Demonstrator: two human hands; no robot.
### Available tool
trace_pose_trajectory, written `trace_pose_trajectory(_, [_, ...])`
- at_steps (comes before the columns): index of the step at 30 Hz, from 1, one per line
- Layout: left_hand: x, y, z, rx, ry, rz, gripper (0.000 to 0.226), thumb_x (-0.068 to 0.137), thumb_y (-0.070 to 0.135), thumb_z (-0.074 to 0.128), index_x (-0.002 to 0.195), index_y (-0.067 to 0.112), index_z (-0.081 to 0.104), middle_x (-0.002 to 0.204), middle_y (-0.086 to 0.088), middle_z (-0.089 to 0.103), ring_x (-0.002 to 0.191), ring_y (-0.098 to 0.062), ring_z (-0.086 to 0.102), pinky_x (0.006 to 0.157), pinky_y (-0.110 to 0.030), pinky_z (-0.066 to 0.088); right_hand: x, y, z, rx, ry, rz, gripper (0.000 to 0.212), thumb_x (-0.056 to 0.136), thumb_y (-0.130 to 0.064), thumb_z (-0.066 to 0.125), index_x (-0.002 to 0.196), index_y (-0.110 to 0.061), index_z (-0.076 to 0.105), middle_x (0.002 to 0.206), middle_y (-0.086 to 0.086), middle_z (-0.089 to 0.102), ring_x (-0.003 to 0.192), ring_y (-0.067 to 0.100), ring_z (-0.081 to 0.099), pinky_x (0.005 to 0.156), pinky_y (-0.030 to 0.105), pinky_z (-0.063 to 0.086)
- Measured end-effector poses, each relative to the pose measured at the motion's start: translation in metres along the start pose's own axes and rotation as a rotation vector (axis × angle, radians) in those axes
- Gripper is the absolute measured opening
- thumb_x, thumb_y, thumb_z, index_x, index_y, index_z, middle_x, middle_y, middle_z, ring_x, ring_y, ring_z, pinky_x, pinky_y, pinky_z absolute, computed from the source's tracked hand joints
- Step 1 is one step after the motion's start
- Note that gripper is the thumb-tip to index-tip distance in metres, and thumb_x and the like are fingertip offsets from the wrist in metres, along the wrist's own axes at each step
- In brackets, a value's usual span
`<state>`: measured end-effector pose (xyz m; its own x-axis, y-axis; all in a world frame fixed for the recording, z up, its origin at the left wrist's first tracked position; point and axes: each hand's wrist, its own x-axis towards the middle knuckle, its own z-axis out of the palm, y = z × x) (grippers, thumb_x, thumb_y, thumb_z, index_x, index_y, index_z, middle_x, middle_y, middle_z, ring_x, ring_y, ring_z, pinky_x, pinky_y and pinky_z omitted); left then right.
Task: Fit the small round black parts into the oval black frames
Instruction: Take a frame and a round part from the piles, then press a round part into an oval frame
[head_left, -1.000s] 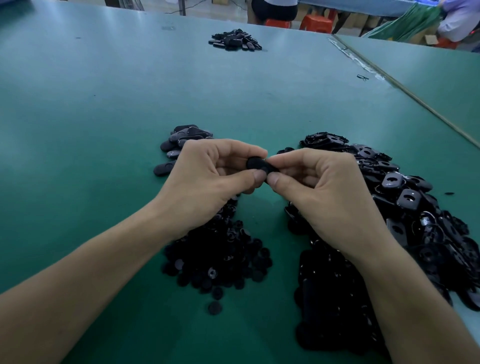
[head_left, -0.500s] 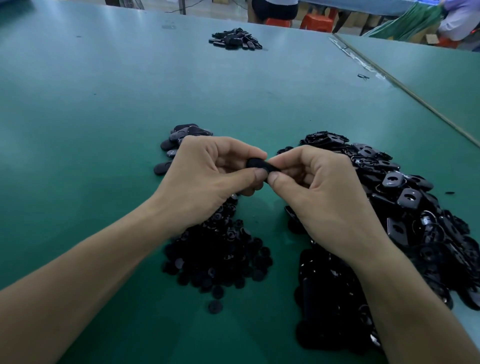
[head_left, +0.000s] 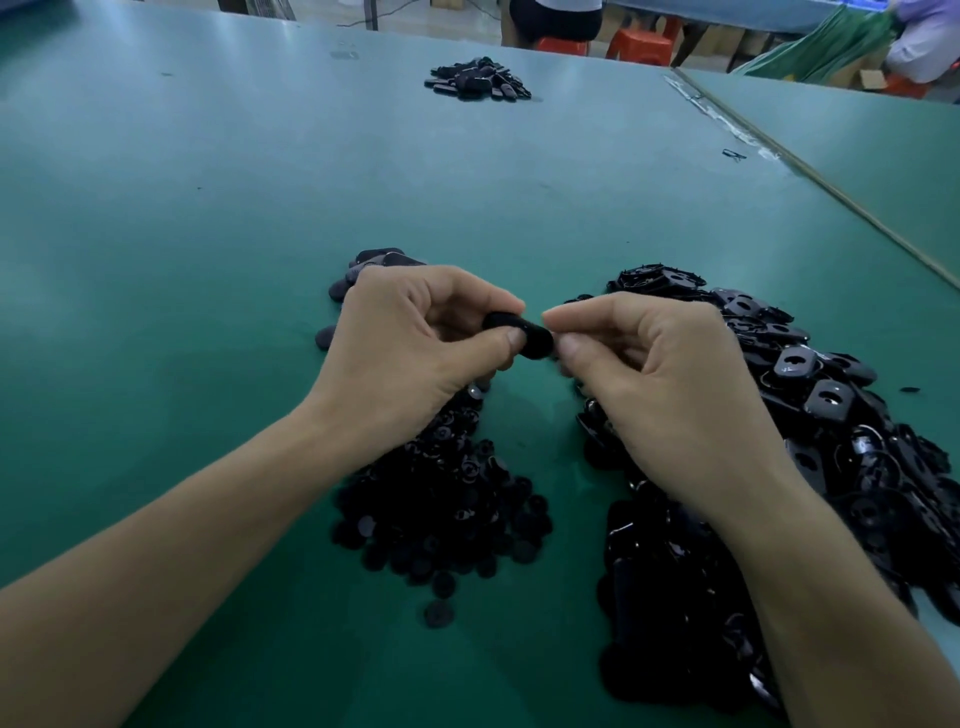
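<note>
A smooth, matte green table (head_left: 208, 270) fills the view, and a thin pale strip (head_left: 810, 171) separates it from a second green table (head_left: 872, 156) far to the right of the grip. Above the bare cloth between the heaps, the left hand (head_left: 410, 353) pinches a black oval frame (head_left: 519, 335) between thumb tip and curled forefinger, gripping its left half. The frame has a dull, rounded rim and is tilted so its right end hangs lower. The right hand (head_left: 670, 384) comes in from the other side with its fingers curled. Its thumb and forefinger tips close narrowly on the frame's right end, though blur there hides how firmly they grip. It cannot be told whether a round part sits inside the held frame. Directly under the grip and nearer the person lies a heap of small round black parts (head_left: 447, 499), flat button-like discs with a dull finish. One loose disc (head_left: 439, 613) lies at its near edge. To the right of the grip, running under the right wrist and forearm, sprawls a larger heap of oval black frames (head_left: 831, 426). They are glossy plastic with rounded corners, and several show a round hole through the middle. Just beyond the left knuckles a few smooth dark oval pieces (head_left: 384, 258) lie together. Far beyond the grip sits another small black pile (head_left: 475, 80), and past the table's far edge stand orange plastic stools (head_left: 639, 44).
</note>
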<state>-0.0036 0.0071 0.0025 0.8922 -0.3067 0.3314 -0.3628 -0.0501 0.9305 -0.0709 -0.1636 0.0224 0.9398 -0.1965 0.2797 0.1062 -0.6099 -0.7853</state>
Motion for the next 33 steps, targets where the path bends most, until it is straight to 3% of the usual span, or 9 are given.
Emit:
trace_pose_trajectory(2, [0.004, -0.005, -0.002, 0.009, 0.115, -0.026, 0.02, 0.082, 0.004, 0.079, 0.085, 0.023, 0.075, 0.072, 0.001, 0.076, 0.062, -0.012, 0.071, 0.063, -0.022, 0.057, 0.0, 0.003, -0.005, -0.238, 0.09, 0.008, 0.015, 0.094, -0.021, 0.066, 0.103, -0.025, 0.077, 0.091, -0.015, 0.074, 0.089, 0.002, 0.068, 0.083, 0.015, 0.049])
trace_pose_trajectory(4, [0.009, -0.009, -0.008, -0.022, 0.226, -0.054, 0.017, 0.084, 0.008, 0.078, 0.085, 0.025, 0.075, 0.072, 0.001, 0.076, 0.063, -0.014, 0.071, 0.063, -0.025, 0.059, -0.001, 0.006, -0.007, -0.489, 0.121, 0.048, 0.02, 0.096, -0.026, 0.061, 0.11, -0.024, 0.075, 0.106, -0.002, 0.07, 0.105, 0.019, 0.06, 0.093, 0.025, 0.04])
trace_pose_trajectory(6, [0.012, -0.011, -0.013, -0.024, 0.304, -0.051, 0.014, 0.086, 0.012, 0.078, 0.085, 0.026, 0.075, 0.073, 0.004, 0.076, 0.067, -0.014, 0.072, 0.062, -0.023, 0.059, -0.003, 0.007, -0.009, -0.681, 0.09, 0.127, 0.029, 0.097, -0.034, 0.056, 0.12, -0.025, 0.07, 0.118, 0.008, 0.062, 0.113, 0.03, 0.048, 0.098, 0.034, 0.032])
trace_pose_trajectory(9, [0.014, -0.015, -0.017, -0.008, 0.362, -0.052, 0.007, 0.086, 0.017, 0.078, 0.085, 0.024, 0.076, 0.073, 0.006, 0.075, 0.071, -0.018, 0.074, 0.068, -0.025, 0.059, -0.006, 0.001, -0.009, -0.806, 0.027, 0.265, 0.039, 0.094, -0.049, 0.053, 0.13, -0.034, 0.06, 0.13, 0.005, 0.051, 0.12, 0.031, 0.038, 0.1, 0.041, 0.032])
trace_pose_trajectory(14, [0.018, -0.028, -0.024, 0.169, 0.407, -0.045, 0.005, 0.08, 0.033, 0.081, 0.079, 0.033, 0.076, 0.072, 0.014, 0.074, 0.065, -0.004, 0.067, 0.069, -0.023, 0.055, -0.007, -0.001, -0.01, -0.81, 0.005, 0.283, 0.032, 0.093, -0.038, 0.057, 0.123, -0.03, 0.064, 0.129, 0.005, 0.049, 0.117, 0.031, 0.042, 0.096, 0.041, 0.036])
trace_pose_trajectory(20, [0.021, -0.039, -0.03, 0.264, 0.415, -0.082, 0.007, 0.074, 0.041, 0.078, 0.075, 0.037, 0.072, 0.07, 0.021, 0.072, 0.061, 0.002, 0.064, 0.067, -0.02, 0.05, -0.006, -0.003, -0.011, -0.724, 0.074, 0.214, 0.023, 0.096, -0.022, 0.057, 0.112, -0.021, 0.072, 0.111, 0.007, 0.065, 0.103, 0.03, 0.058, 0.085, 0.039, 0.046])
trace_pose_trajectory(25, [0.022, -0.043, -0.033, 0.348, 0.421, -0.116, 0.015, 0.078, 0.027, 0.079, 0.08, 0.037, 0.068, 0.07, 0.025, 0.065, 0.056, 0.008, 0.055, 0.065, -0.012, 0.044, -0.005, -0.008, -0.01, -0.626, 0.164, 0.192, 0.028, 0.097, -0.014, 0.055, 0.117, -0.025, 0.071, 0.103, 0.001, 0.075, 0.102, 0.029, 0.065, 0.092, 0.047, 0.051])
trace_pose_trajectory(30, [0.02, -0.04, -0.031, 0.447, 0.426, -0.087, 0.019, 0.08, 0.024, 0.077, 0.09, 0.036, 0.066, 0.096, 0.004, 0.062, 0.068, -0.004, 0.051, 0.076, -0.024, 0.046, -0.002, -0.005, -0.01, -0.551, 0.2, 0.17, 0.03, 0.1, -0.013, 0.05, 0.121, -0.025, 0.067, 0.106, 0.005, 0.071, 0.101, 0.03, 0.063, 0.09, 0.046, 0.051])
trace_pose_trajectory(33, [0.017, -0.031, -0.025, 0.431, 0.398, -0.044, 0.02, 0.082, 0.023, 0.076, 0.081, 0.04, 0.065, 0.088, 0.01, 0.062, 0.064, 0.0, 0.052, 0.071, -0.019, 0.044, -0.002, -0.002, -0.01, -0.519, 0.184, 0.177, 0.03, 0.1, -0.013, 0.051, 0.123, -0.024, 0.066, 0.109, 0.006, 0.07, 0.103, 0.029, 0.063, 0.091, 0.043, 0.052])
